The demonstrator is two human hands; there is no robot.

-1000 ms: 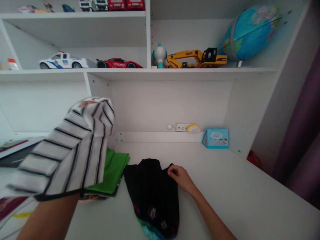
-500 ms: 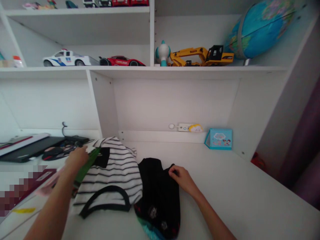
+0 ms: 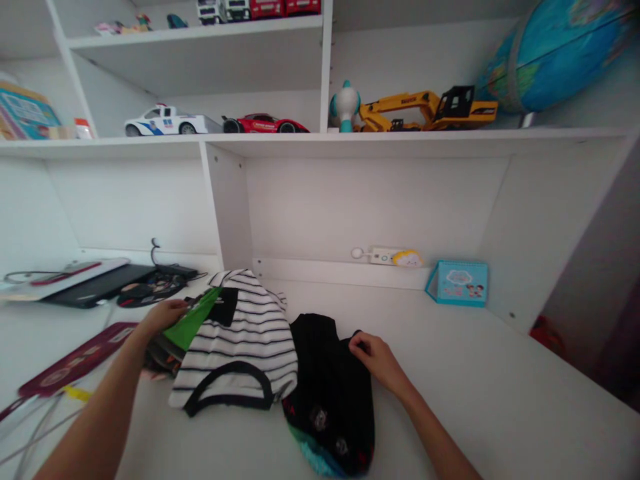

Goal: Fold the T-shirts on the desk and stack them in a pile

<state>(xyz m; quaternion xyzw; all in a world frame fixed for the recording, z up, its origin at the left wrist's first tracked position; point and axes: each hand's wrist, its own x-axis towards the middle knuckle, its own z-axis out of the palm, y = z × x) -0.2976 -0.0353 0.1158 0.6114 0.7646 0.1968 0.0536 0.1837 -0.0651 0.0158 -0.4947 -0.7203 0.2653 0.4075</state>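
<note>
On the white desk [image 3: 480, 373], nearest to the person, a black garment [image 3: 327, 387] lies flat, with a blue-green edge at its 6 o'clock end. The right hand [image 3: 377, 357] rests on its 2 o'clock corner, fingers curled and pinching the cloth. At 9 o'clock of the black garment, touching it, lies a striped shirt [image 3: 240, 347], white with thin dark lines and a dark neck band. A little farther, at 10 o'clock of the shirt, the left hand [image 3: 167, 315] is closed on a green cloth [image 3: 197, 323] that lies partly under the striped shirt, on top of some darker folded things.

The step in hand seems to be the stacking or sorting of clothes. The next move probably needs a firm grip on the green cloth, and care that the striped shirt does not slide off.

Farther back, at 11 o'clock, a dark laptop [image 3: 100, 283] lies with cables. Against the back wall at 1 o'clock stands a small blue box [image 3: 457, 283]. On the shelf above stand a white toy car [image 3: 165, 121], a red toy car [image 3: 264, 124] and a yellow toy digger [image 3: 425, 110].
</note>
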